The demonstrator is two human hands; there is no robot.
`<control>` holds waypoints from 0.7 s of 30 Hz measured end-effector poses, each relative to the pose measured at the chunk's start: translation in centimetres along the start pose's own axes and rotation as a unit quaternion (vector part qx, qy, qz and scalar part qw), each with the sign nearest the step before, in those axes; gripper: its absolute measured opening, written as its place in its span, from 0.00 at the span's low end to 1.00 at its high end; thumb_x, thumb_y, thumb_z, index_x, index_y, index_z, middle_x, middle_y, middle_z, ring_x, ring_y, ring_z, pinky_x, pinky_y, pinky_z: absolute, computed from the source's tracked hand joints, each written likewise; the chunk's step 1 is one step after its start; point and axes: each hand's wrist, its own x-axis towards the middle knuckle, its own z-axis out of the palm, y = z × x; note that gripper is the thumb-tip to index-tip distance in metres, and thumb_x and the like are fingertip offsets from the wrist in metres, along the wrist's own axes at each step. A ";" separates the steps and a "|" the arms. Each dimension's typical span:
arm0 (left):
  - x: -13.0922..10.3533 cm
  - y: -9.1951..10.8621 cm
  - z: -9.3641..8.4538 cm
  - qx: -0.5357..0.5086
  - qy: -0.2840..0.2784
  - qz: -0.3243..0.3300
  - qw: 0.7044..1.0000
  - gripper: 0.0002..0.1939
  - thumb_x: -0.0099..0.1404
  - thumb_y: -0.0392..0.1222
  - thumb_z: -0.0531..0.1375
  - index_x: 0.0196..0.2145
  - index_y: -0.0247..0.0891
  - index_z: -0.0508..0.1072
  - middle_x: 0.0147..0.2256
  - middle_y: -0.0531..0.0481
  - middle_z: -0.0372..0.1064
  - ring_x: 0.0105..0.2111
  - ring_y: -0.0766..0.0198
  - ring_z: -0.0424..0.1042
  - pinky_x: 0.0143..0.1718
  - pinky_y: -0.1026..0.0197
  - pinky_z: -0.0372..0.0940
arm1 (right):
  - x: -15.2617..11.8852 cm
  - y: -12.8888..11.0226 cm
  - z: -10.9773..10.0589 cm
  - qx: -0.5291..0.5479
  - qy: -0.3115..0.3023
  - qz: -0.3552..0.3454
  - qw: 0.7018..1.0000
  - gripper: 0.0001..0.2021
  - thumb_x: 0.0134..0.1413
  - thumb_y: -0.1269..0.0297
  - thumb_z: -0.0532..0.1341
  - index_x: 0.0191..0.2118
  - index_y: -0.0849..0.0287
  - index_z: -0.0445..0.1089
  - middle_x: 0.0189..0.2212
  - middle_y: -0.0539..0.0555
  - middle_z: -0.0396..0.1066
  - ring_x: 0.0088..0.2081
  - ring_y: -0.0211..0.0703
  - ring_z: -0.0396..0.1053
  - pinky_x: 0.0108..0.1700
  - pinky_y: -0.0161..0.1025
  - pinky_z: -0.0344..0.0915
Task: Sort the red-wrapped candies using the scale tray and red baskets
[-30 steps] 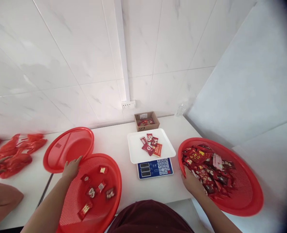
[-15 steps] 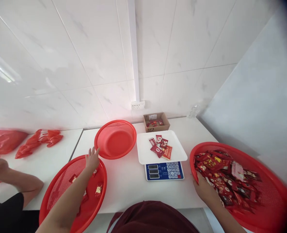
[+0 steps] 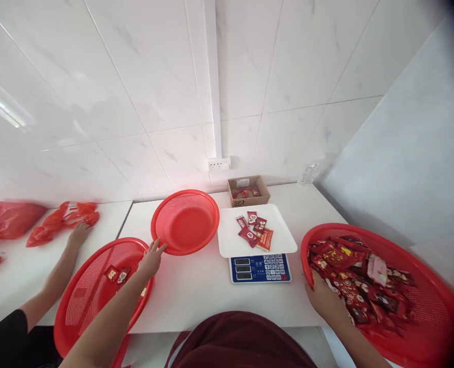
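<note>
My left hand (image 3: 150, 261) reaches over the right side of a red basket (image 3: 64, 312) that holds a few small snack packets (image 3: 122, 276). Its fingers are stretched out, their tips at the near left rim of another red basket (image 3: 188, 225) with nothing visible in it; I cannot tell whether they touch. My right hand (image 3: 321, 294) is closed on the left rim of a large red basket (image 3: 434, 286), heaped with red snack packets (image 3: 349, 286). Between my hands, a digital scale (image 3: 260, 268) bears a white tray (image 3: 227, 240) with several packets (image 3: 254, 230) on it.
An open cardboard box (image 3: 249, 202) with red packets stands behind the scale, and a clear plastic container (image 3: 309, 174) near the back right corner. At left, a co-worker's hand (image 3: 80, 232) is at red plastic bags (image 3: 64, 220). A wall closes the back.
My left hand has moved slightly right and down towards the basket with nothing in it. The left basket has shifted left. The co-worker's arm now stretches to the red bags. My right hand stays put.
</note>
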 end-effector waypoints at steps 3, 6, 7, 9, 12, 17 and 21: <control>1.0 -2.1 -0.7 0.012 0.005 0.016 1.000 0.29 0.58 0.27 0.48 0.56 0.41 0.65 0.65 0.43 0.42 0.64 0.48 0.42 0.59 0.41 0.52 | 0.2 0.4 0.5 0.008 0.011 -0.008 1.000 0.26 0.58 0.63 0.46 0.61 0.67 0.52 0.52 0.68 0.66 0.49 0.55 0.68 0.48 0.48 0.63; 1.3 -2.9 -1.3 0.016 -0.002 0.030 0.999 0.30 0.56 0.24 0.47 0.54 0.41 0.67 0.65 0.44 0.43 0.65 0.49 0.41 0.60 0.43 0.50 | 0.3 0.0 0.4 -0.010 0.068 -0.036 0.997 0.28 0.57 0.61 0.48 0.62 0.66 0.51 0.56 0.67 0.61 0.54 0.56 0.63 0.51 0.50 0.61; 1.3 -2.8 -1.5 0.020 -0.006 0.024 0.999 0.31 0.55 0.23 0.46 0.54 0.42 0.67 0.65 0.45 0.43 0.65 0.49 0.39 0.60 0.41 0.49 | 0.4 -0.5 0.2 -0.020 0.097 -0.057 0.993 0.28 0.57 0.61 0.49 0.61 0.65 0.51 0.57 0.66 0.59 0.56 0.56 0.60 0.53 0.50 0.59; 1.2 -1.9 -2.0 0.033 -0.006 -0.007 0.999 0.34 0.54 0.21 0.46 0.54 0.44 0.67 0.66 0.46 0.40 0.65 0.46 0.34 0.58 0.34 0.46 | 0.7 -2.3 -0.5 -0.033 0.143 -0.113 0.983 0.26 0.57 0.60 0.49 0.60 0.64 0.54 0.59 0.65 0.57 0.59 0.55 0.55 0.57 0.50 0.54; 1.1 0.9 -2.7 0.045 0.028 -0.048 0.997 0.35 0.53 0.21 0.46 0.55 0.43 0.66 0.66 0.44 0.38 0.65 0.44 0.30 0.58 0.30 0.40 | 1.6 -6.6 -1.7 -0.032 0.143 -0.183 0.972 0.23 0.59 0.58 0.48 0.57 0.63 0.59 0.59 0.64 0.58 0.60 0.54 0.52 0.59 0.50 0.52; -0.5 8.6 -1.8 -0.069 0.055 0.048 0.995 0.27 0.62 0.29 0.45 0.57 0.38 0.63 0.62 0.45 0.52 0.65 0.53 0.40 0.63 0.45 0.41 | 3.6 -13.9 -2.0 -0.029 0.087 -0.247 0.964 0.22 0.60 0.59 0.49 0.58 0.59 0.59 0.59 0.61 0.58 0.61 0.54 0.50 0.58 0.54 0.49; -3.0 13.5 0.1 -0.158 -0.013 0.122 0.980 0.25 0.65 0.44 0.49 0.59 0.39 0.59 0.60 0.43 0.58 0.63 0.52 0.49 0.63 0.43 0.38 | 4.7 -16.3 -1.5 -0.051 0.050 -0.264 0.962 0.22 0.58 0.62 0.53 0.58 0.59 0.58 0.54 0.62 0.64 0.61 0.57 0.50 0.58 0.59 0.44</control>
